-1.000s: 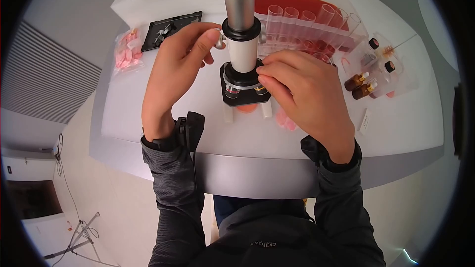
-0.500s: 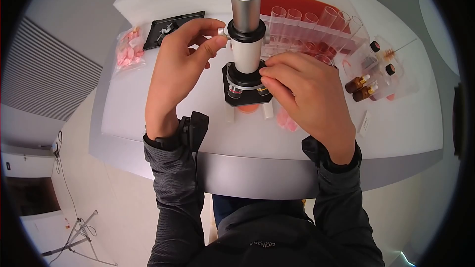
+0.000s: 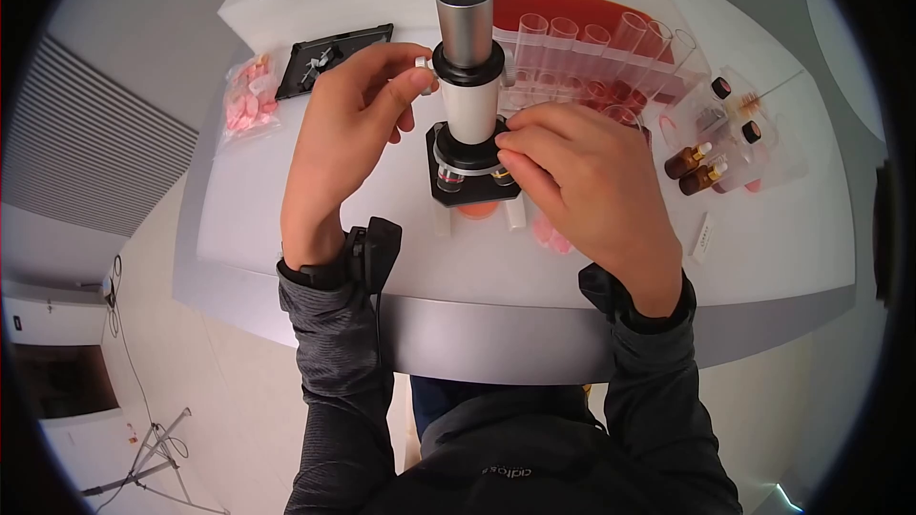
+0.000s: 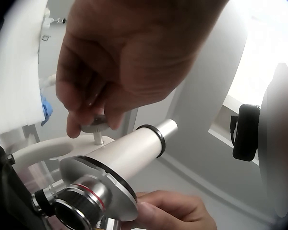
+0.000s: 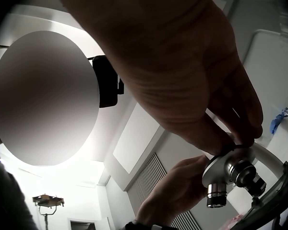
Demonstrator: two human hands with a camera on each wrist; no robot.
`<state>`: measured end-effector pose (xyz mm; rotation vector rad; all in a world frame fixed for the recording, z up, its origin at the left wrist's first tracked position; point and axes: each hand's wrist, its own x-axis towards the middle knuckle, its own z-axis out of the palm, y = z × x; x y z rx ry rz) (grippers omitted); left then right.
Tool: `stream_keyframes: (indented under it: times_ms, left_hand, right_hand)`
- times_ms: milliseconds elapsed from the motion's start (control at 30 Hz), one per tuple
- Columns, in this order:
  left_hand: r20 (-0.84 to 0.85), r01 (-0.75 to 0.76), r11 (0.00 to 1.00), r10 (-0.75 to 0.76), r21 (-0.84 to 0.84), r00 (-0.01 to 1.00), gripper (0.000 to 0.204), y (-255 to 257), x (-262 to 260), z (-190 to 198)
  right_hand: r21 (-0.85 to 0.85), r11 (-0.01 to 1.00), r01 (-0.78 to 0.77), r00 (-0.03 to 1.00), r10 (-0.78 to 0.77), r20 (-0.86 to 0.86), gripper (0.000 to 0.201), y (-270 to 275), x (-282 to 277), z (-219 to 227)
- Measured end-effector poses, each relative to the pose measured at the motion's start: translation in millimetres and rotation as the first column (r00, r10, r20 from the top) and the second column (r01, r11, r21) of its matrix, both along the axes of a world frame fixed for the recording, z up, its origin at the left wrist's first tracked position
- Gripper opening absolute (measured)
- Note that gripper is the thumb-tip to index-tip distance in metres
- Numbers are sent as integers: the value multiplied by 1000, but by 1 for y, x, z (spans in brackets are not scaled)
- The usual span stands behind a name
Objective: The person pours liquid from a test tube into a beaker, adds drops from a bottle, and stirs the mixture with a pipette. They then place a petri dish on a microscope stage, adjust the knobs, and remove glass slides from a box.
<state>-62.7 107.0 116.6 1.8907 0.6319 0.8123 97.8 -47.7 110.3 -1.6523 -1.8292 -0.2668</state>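
A white and black microscope (image 3: pixel 469 113) with a silver tube stands upright in front of the person. The left hand (image 3: pixel 339 124) is at its left side, thumb and fingers round the focus knob (image 3: pixel 422 63). In the left wrist view these fingers curl about the knob's metal disc (image 4: pixel 97 126). Lower down, the right hand (image 3: pixel 601 176) pinches the rim of the revolving nosepiece (image 3: pixel 466 154). Seen from the right wrist, its fingertips meet at the nosepiece's upper edge, above the objectives (image 5: pixel 242 171). Below the black stage (image 3: pixel 474 194) shows an orange-red disc (image 3: pixel 479 211).
Behind stands a rack of test tubes (image 3: pixel 563 38) by a red-bottomed box (image 3: pixel 611 10). Brown dropper bottles (image 3: pixel 683 164) are on the right. To the left lie a black tray (image 3: pixel 296 81) and a bag of pink pieces (image 3: pixel 250 105). A small white box (image 3: pixel 703 236) is at the right front.
The microscope shifts slightly right in the head view, then partly back left. Both hands keep their places, the left at the focus knob and the right at the nosepiece.
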Motion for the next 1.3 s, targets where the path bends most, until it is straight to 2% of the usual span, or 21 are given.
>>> stream_keyframes:
  times_ms: [267,367,467,867,967,1067,1300]
  left_hand:
    - [9,-16,996,16,85,1000,24,0,0,0]
    - [-54,-41,999,42,29,998,26,-1,0,2]
    - [-22,0,1000,0,-14,1000,28,1,3,-2]
    - [27,-14,996,11,86,1000,26,-3,2,0]
    - [-64,-46,999,46,-2,997,27,-2,1,4]
    - [-42,0,1000,0,-10,999,28,0,2,0]
    - [-4,-15,997,16,81,1000,27,0,1,-2]
  right_hand:
    - [-17,1000,2,1000,-1,25,10,0,1,0]
    - [-29,1000,5,1000,-4,25,10,0,0,0]
    - [-30,1000,6,1000,-5,29,10,0,0,1]
    - [-45,999,10,999,-8,39,10,0,0,0]
    - [-43,999,9,999,-7,32,10,1,-1,0]
    - [-54,998,13,999,-11,36,10,1,-1,0]
    - [-64,998,11,999,-8,48,10,1,-1,0]
